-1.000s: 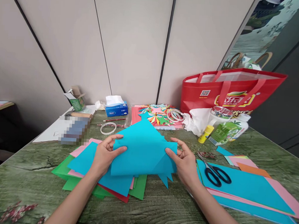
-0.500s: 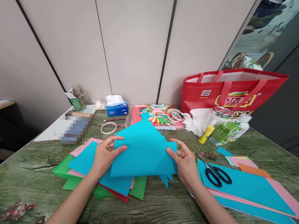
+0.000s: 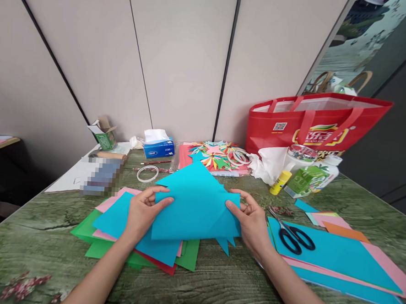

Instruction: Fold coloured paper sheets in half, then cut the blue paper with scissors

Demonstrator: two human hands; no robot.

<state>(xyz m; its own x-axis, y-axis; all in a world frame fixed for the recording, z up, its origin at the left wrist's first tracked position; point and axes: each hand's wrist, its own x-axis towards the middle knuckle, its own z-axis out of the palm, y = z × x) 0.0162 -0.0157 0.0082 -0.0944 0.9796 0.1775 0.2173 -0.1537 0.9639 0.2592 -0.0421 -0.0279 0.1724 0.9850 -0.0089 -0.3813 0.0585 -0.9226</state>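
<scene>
A blue sheet of paper (image 3: pixel 195 220) is held up between my two hands above the table. My left hand (image 3: pixel 147 208) pinches its left edge, thumb in front and fingers behind. On the right edge, my right hand (image 3: pixel 249 216) grips it the same way. Behind the sheet, more blue paper (image 3: pixel 194 174) rises to a point; whether it is a separate piece I cannot tell. Small blue points of paper (image 3: pixel 225 246) stick out below the right side. Under my left forearm lies a fanned pile of coloured paper (image 3: pixel 113 215) in blue, pink, green and red.
Black-handled scissors (image 3: pixel 296 238) lie on blue and pink sheets (image 3: pixel 341 252) at right. A glue stick (image 3: pixel 280 182), a red bag (image 3: pixel 315 122), a tissue box (image 3: pixel 158 148), a tape roll (image 3: pixel 147 173) and paper star decorations (image 3: pixel 212 157) stand or lie along the back.
The blue sheet and both hands are almost where they were. The top edge of the sheet now blends in with the blue paper behind it.
</scene>
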